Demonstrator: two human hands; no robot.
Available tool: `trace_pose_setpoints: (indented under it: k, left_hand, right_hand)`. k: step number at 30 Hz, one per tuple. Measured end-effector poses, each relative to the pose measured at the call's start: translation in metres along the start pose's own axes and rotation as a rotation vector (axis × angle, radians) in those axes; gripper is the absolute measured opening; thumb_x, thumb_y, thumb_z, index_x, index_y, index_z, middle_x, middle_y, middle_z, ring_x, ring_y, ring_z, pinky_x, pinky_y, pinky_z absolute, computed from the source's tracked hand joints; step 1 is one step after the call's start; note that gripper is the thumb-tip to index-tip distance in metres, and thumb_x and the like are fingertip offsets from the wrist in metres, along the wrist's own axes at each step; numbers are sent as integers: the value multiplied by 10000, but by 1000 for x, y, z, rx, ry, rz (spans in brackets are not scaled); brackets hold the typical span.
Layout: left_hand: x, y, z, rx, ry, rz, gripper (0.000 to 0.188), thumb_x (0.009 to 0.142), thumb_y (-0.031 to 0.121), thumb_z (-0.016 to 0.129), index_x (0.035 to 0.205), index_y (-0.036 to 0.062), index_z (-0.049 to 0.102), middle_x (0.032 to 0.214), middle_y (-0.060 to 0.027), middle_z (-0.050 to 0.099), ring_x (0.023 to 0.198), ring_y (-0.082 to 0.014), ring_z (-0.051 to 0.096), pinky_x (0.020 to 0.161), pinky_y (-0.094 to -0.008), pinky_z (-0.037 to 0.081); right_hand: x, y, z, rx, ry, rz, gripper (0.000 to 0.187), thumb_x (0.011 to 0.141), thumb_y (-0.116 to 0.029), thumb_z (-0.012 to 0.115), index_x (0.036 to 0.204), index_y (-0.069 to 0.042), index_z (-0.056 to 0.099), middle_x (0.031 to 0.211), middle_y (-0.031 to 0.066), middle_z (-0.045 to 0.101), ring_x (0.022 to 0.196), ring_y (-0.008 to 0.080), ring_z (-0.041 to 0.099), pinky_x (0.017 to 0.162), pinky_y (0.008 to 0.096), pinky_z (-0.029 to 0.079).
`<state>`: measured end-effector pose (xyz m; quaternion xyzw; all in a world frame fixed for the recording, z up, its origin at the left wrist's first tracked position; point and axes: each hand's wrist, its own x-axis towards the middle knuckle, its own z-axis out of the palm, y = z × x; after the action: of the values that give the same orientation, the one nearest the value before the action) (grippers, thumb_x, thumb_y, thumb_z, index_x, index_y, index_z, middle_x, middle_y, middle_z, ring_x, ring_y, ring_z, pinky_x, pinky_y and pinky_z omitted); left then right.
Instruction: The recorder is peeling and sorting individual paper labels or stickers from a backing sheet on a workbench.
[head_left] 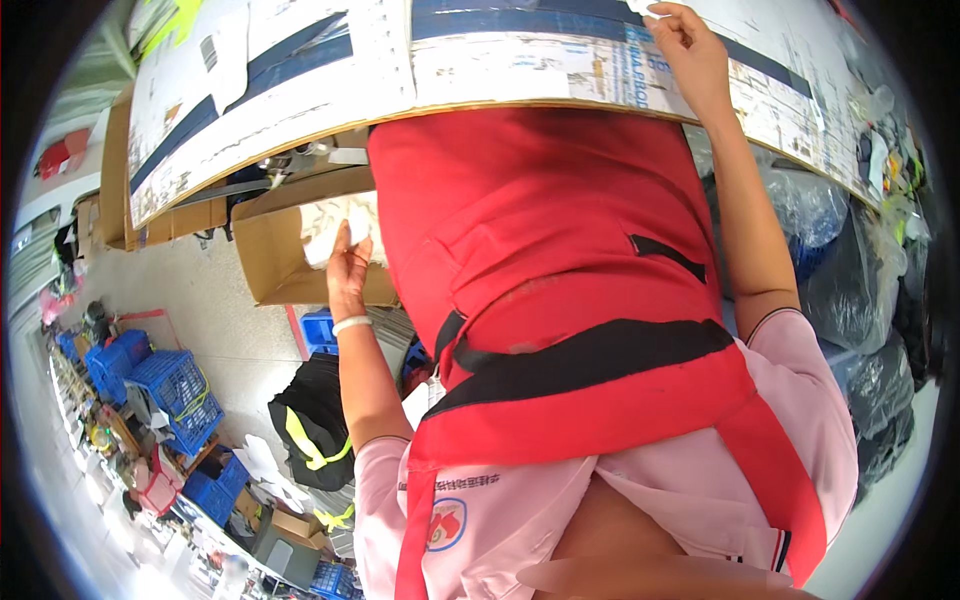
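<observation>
Down at the left, my left hand (348,268) reaches over an open cardboard box (268,255). Its fingers are closed on a flat white piece (322,228), which lies partly inside the box. At the far right part of the worktable (500,75), my right hand (692,48) is bent with its fingertips drawn together. A small white bit shows beside those fingertips at the picture's top edge. What the fingers hold there, if anything, I cannot make out.
White sheets with dark blue strips (300,50) cover the table. Clear plastic bags (850,270) are piled at the right. Blue crates (175,395) stand on the floor at the left, and a black bundle with a yellow-green strip (312,420) sits closer to me.
</observation>
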<state>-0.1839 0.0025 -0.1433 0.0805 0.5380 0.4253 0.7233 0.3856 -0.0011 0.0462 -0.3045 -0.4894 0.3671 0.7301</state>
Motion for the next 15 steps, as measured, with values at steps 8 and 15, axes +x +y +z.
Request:
trace_pose_setpoints:
  k: [8, 15]
  left_hand:
    - [19, -11, -80, 736, 429, 158, 421, 867, 64, 594, 1284, 57, 533, 1211, -72, 584, 904, -182, 582, 742, -283, 462]
    - [-11, 2, 62, 523, 126, 359, 301, 866, 92, 632, 1163, 44, 628, 1099, -54, 619, 932, -137, 572, 828, -288, 471]
  right_hand:
    - [-1, 1, 116, -997, -199, 328, 156, 870, -134, 628, 995, -47, 658, 970, 54, 642, 894, 157, 598, 807, 253, 463]
    - [-1, 82, 211, -1154, -456, -359, 252, 802, -226, 657, 1004, -75, 660, 1055, 68, 646, 1069, 256, 549, 935, 364, 428]
